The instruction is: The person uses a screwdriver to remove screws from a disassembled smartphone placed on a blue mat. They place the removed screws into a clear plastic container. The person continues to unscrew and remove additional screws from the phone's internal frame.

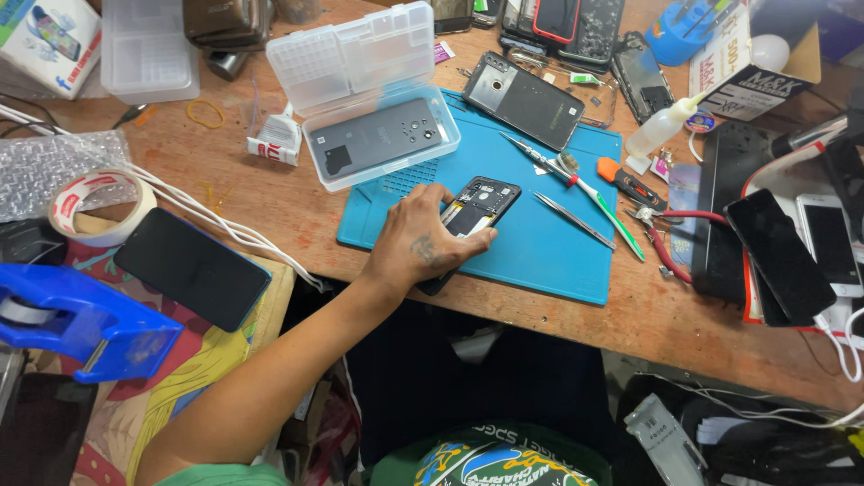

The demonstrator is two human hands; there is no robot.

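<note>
Blue mat (540,252) is lying on the wooden bench (297,202), and an opened phone (481,205) is resting on it with its insides facing up. Left hand (423,241) is lying over the phone's near end, fingers (475,239) curled and pinching its edges, while the far end is sticking out past the fingertips. Tweezers (573,219) and a screwdriver (630,187) are lying just beside it to the right.

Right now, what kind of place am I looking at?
Most likely a phone repair bench: an opened phone under the left hand on a blue work mat, tweezers, and several more phones around.
</note>
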